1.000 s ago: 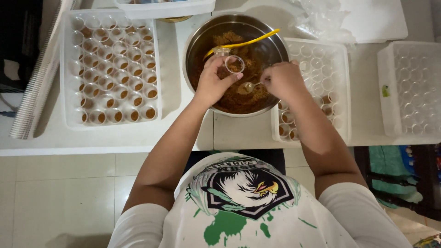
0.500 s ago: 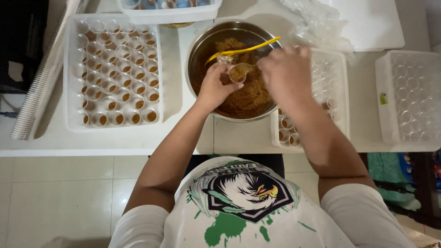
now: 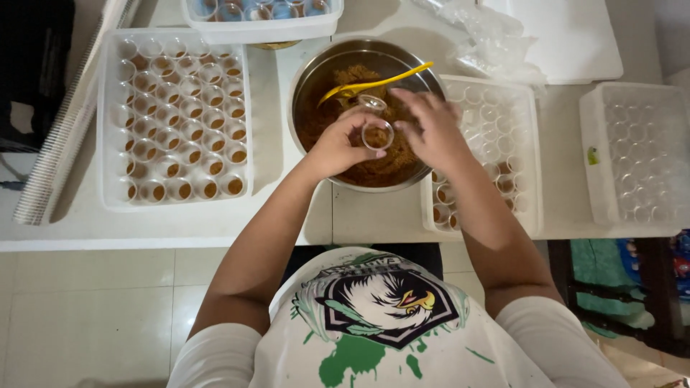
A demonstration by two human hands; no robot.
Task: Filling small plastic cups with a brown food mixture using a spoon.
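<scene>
Left hand holds a small clear cup over the bowl, centre top of frame; fingers curled around the cup, which has brown filling inside. Its hinged lid stands open, just above the cup. Right hand is just right of the cup, fingers spread loose, tips close to the cup rim; can't tell if they touch it, nothing gripped.

Bowl is round metal, holds brown paste. Yellow spoon lies in it, handle pointing to the upper right, resting on the rim.

Left tray, left of frame: white, rows of cups mostly filled with brown. Right tray, just right of the bowl, partly under the right forearm: mostly empty cups, a few filled ones at its lower left. Far-right tray: clear empty cups. Another tub at the top edge, above the bowl. Crumpled plastic bag upper right. All on a white desk; tiled floor lower left
</scene>
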